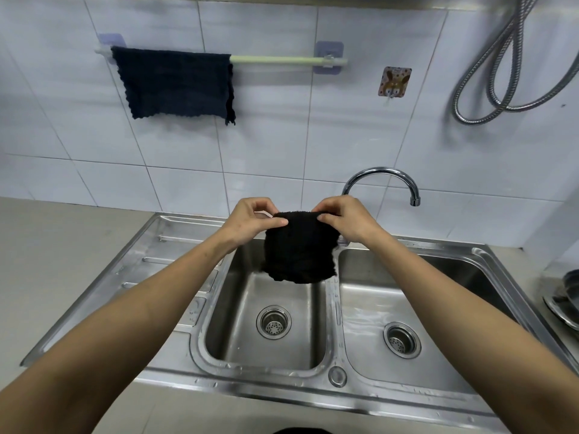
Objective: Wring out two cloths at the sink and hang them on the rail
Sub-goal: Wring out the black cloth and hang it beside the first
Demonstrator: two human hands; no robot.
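Observation:
A black cloth [297, 249] hangs crumpled above the left basin of the steel sink [332, 308]. My left hand [250, 219] pinches its upper left edge and my right hand [344, 219] pinches its upper right edge. A dark blue cloth [175, 84] is draped flat over the left half of the pale green rail [282, 60] on the tiled wall. The rail's right half is bare.
A curved tap [385, 177] stands behind the sink's divider, spout over the right basin. A drainboard [150, 261] lies left of the basins. A metal hose [501, 73] loops at the upper right. Metal dishes [567, 296] sit at the right edge. A small hook [394, 83] sticks to the wall.

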